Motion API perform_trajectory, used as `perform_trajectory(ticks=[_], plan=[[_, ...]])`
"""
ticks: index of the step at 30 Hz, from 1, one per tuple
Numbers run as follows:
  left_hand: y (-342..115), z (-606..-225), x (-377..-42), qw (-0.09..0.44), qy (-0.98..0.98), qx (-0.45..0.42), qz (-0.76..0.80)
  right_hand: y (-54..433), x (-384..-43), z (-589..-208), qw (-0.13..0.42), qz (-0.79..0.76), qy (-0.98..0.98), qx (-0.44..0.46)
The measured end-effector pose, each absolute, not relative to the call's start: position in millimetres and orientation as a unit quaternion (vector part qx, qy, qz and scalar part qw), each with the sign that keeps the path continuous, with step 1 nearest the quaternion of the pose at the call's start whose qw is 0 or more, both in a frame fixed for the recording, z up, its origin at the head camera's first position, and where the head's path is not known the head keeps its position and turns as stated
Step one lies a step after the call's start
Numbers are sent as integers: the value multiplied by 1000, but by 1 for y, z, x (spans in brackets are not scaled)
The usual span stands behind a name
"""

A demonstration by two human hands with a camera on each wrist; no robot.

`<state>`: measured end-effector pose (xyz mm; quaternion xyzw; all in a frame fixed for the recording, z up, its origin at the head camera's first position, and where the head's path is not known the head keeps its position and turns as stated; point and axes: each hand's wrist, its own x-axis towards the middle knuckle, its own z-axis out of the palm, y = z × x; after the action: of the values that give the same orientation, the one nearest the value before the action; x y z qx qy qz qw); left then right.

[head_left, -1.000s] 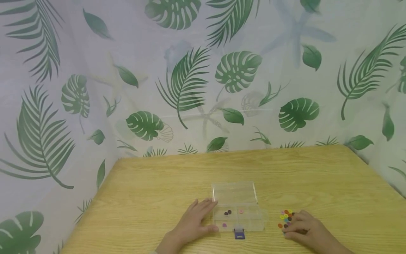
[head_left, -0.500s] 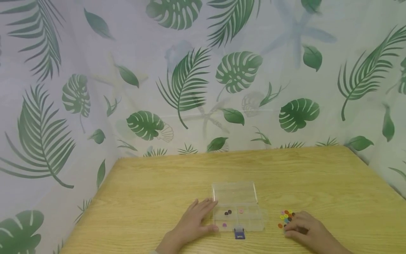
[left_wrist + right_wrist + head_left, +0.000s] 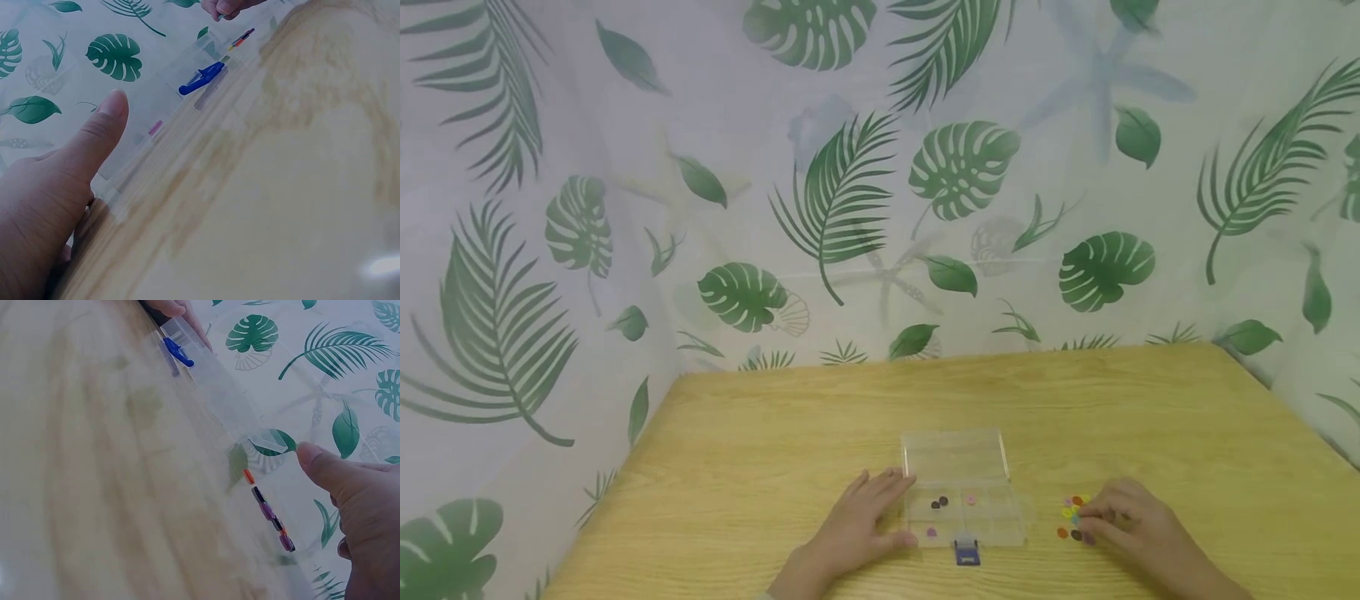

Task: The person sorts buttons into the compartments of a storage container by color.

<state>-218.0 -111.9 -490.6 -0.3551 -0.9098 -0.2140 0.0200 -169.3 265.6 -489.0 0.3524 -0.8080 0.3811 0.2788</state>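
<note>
A clear compartment box (image 3: 1006,527) lies with its lid (image 3: 955,457) folded back and its blue latch (image 3: 967,552) toward me. Two black buttons (image 3: 943,501), a pink button (image 3: 972,499) and a magenta button (image 3: 932,532) sit in separate compartments. My left hand (image 3: 857,523) rests at the box's left side, fingers extended and thumb apart. To the right, my right hand (image 3: 1131,523) pinches a small teal-looking button (image 3: 220,17) between thumb and fingers, just above a cluster of mixed buttons (image 3: 1077,501). My fingers hide part of that cluster.
The wood-grain table (image 3: 775,433) extends behind and left of the box. A leaf-patterned cloth (image 3: 865,317) hangs along the table's back and sides. In the right wrist view, orange, black and purple buttons (image 3: 267,510) lie flat near the right hand.
My right hand has lifted slightly away from the near side of the cluster, uncovering a purple and a dark button. The left hand and box stay where they were.
</note>
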Motion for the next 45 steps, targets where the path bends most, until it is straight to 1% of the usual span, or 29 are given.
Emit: perform_trajectory(ticks=[4,10,15,21,27,33,45], plan=[[-112,-491,-219,19,-908,-357,-218,261,-174,-487,289,378,-800,366],[-112,-495,-220,20,-905,-365,-217,244,-181,-484,283,397,-797,357],[-112,-494,-220,22,-905,-367,-216,228,-187,-484,302,371,-793,378],[-111,-493,-219,22,-908,-359,-216,207,-192,-481,298,381,-779,398],[-112,-494,-219,25,-910,-357,-211,191,-199,-483,311,378,-763,422],[-112,-492,-219,29,-908,-361,-211,178,-205,-483,302,389,-751,440],[-113,-491,-217,26,-908,-360,-211,169,-203,-482,296,369,-769,429]])
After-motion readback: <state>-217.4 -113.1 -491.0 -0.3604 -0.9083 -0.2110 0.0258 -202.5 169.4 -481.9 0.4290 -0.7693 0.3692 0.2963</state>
